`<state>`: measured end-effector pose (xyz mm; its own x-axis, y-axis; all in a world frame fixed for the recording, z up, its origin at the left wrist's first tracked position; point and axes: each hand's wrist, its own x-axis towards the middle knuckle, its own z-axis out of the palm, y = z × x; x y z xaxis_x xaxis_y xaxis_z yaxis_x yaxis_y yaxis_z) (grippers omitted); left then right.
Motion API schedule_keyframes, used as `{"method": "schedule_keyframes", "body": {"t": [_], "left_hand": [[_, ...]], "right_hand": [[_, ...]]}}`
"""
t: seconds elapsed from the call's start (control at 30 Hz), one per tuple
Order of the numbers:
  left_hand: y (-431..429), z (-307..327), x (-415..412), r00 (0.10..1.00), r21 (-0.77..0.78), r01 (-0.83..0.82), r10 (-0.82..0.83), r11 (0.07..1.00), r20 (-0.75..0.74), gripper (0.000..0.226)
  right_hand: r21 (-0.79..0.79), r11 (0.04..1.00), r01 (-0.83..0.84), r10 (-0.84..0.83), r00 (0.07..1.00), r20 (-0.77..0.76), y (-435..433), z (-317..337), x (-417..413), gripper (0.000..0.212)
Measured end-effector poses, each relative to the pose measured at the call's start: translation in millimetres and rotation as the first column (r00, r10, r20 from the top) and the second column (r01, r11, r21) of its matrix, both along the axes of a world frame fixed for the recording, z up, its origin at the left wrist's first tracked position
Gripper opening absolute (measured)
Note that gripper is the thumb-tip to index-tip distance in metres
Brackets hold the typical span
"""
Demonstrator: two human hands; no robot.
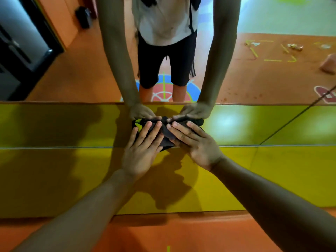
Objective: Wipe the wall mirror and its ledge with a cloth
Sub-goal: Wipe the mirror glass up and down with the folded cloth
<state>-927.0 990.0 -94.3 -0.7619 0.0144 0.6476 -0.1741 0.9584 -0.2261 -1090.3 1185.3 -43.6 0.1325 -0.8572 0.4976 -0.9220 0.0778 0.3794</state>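
Ledge [72, 135]: left hand [141, 151], right hand [196, 144] press one cloth [165, 132].

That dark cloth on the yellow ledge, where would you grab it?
Probably pinch the cloth at its bunched near edge between the left hand and right hand, coming from the front and above: its far edge meets the mirror, and it lies flattened on the ledge.

Looking down at an orange floor [181, 231] with a small yellow mark [168, 249]. Seeing in reflection a round coloured floor target [164, 88], yellow tape lines [272, 60], a dark grey cabinet [18, 42] at the left, pale green flooring [291, 19].
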Motion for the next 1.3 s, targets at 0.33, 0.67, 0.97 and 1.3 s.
{"method": "schedule_keyframes", "body": {"t": [0.33, 0.67, 0.97, 1.3], "left_hand": [[-15, 248, -13, 0.986, -0.026, 0.102, -0.104, 0.994, -0.13, 0.063], [-25, 493, -31, 0.956, -0.136, -0.005, -0.035, 0.991, -0.292, 0.075], [-36, 651, -44, 0.911, -0.267, -0.116, -0.005, 0.957, -0.413, 0.074], [-37, 816, -63, 0.884, -0.302, -0.116, -0.041, 0.946, -0.466, 0.073]], "right_hand": [[-0.127, 0.99, 0.057, -0.065, 0.996, -0.058, -3, 222, 2, 0.04], [-0.312, 0.942, 0.124, -0.171, 0.977, -0.128, -22, 459, 7, 0.07], [-0.454, 0.889, 0.063, -0.148, 0.977, -0.155, -35, 604, -1, 0.067], [-0.564, 0.821, 0.086, -0.225, 0.957, -0.182, -45, 761, -22, 0.067]]}}
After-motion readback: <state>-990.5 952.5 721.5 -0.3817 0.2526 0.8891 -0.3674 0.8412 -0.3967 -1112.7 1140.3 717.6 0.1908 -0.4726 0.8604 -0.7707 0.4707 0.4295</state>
